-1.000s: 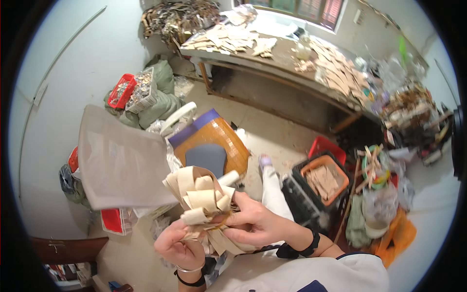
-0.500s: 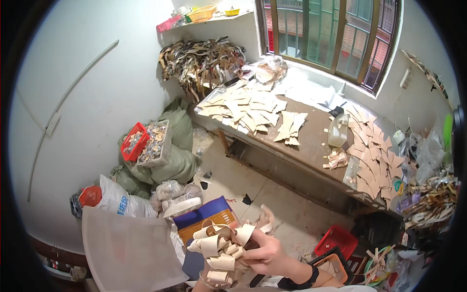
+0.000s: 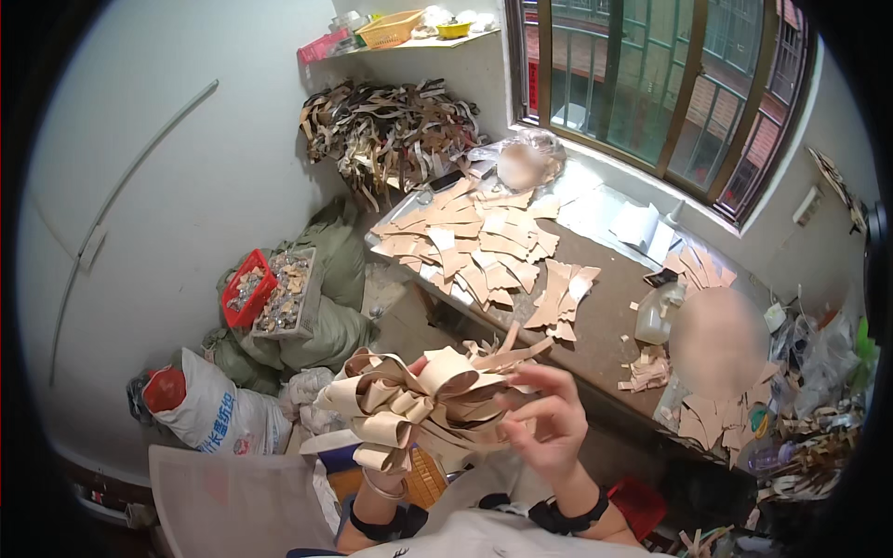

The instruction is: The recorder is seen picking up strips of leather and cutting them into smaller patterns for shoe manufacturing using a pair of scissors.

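Clamped strip bundle (image 3: 426, 407) in half-hidden left hand (image 3: 394, 480). Held right hand (image 3: 551, 428) alongside with fingers apart. Likely risked shedding loops (image 3: 448, 370) by slackening.

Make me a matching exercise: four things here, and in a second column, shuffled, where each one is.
1. Bundle of looped beige strips
2. Orange basket
3. Small red basket
4. Translucent plastic jug

A. On the workbench
B. Held by the left hand
C. On the wall shelf
D. Beside the pale crate

Pairs: 1-B, 2-C, 3-D, 4-A
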Action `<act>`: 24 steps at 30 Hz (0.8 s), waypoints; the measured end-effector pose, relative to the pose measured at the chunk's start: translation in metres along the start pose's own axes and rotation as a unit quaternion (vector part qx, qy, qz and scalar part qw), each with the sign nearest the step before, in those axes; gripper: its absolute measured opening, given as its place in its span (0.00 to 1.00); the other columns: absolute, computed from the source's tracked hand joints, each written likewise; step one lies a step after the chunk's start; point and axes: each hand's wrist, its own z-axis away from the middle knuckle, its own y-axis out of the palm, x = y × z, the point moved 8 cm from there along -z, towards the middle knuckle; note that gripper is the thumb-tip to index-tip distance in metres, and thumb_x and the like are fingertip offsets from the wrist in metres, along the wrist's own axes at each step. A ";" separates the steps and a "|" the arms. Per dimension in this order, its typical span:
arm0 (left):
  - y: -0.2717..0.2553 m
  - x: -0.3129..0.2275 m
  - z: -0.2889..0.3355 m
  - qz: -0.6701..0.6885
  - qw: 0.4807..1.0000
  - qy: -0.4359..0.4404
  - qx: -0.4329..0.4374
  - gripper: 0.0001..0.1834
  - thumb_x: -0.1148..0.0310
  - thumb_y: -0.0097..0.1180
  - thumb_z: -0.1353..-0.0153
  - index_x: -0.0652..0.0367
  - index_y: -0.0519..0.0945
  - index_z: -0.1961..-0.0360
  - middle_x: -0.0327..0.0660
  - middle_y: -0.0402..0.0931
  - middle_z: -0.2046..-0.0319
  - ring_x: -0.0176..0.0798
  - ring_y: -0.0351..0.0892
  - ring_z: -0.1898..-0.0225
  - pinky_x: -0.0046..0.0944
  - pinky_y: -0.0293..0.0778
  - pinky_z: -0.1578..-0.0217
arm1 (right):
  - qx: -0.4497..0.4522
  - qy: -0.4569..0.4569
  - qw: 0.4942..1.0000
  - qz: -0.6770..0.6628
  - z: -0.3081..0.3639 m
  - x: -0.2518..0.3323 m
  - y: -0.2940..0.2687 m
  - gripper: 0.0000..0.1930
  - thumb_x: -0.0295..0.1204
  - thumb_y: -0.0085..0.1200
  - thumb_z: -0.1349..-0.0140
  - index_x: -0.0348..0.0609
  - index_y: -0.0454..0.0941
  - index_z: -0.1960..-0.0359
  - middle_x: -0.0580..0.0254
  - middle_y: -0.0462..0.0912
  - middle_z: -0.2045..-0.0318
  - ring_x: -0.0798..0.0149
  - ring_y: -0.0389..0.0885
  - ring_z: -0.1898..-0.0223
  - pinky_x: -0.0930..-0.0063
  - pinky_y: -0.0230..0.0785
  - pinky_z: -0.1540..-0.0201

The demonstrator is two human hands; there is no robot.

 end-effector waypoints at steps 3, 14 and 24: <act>-0.059 -0.004 -0.028 -0.041 0.997 0.025 -0.057 0.31 0.67 0.51 0.37 0.64 0.55 0.36 0.51 0.59 0.40 0.44 0.65 0.40 0.43 0.68 0.42 | 0.119 0.030 0.991 0.057 -0.050 -0.054 0.032 0.42 0.39 0.72 0.58 0.42 0.62 0.41 0.47 0.58 0.37 0.51 0.57 0.35 0.58 0.50 0.35; -0.200 -0.096 -0.066 -0.179 0.928 0.157 -0.288 0.32 0.67 0.54 0.38 0.64 0.56 0.36 0.52 0.60 0.40 0.44 0.66 0.41 0.43 0.68 0.42 | 0.491 0.098 0.866 0.011 -0.137 -0.186 0.252 0.41 0.45 0.69 0.58 0.39 0.65 0.44 0.49 0.75 0.52 0.47 0.74 0.51 0.62 0.65 0.46; -0.357 -0.150 -0.196 -0.278 0.849 0.191 -0.408 0.33 0.67 0.56 0.40 0.64 0.57 0.36 0.52 0.60 0.40 0.44 0.66 0.42 0.43 0.68 0.43 | 0.572 0.121 0.796 -0.156 -0.220 -0.364 0.419 0.34 0.39 0.74 0.61 0.37 0.72 0.53 0.57 0.76 0.58 0.65 0.75 0.58 0.73 0.68 0.55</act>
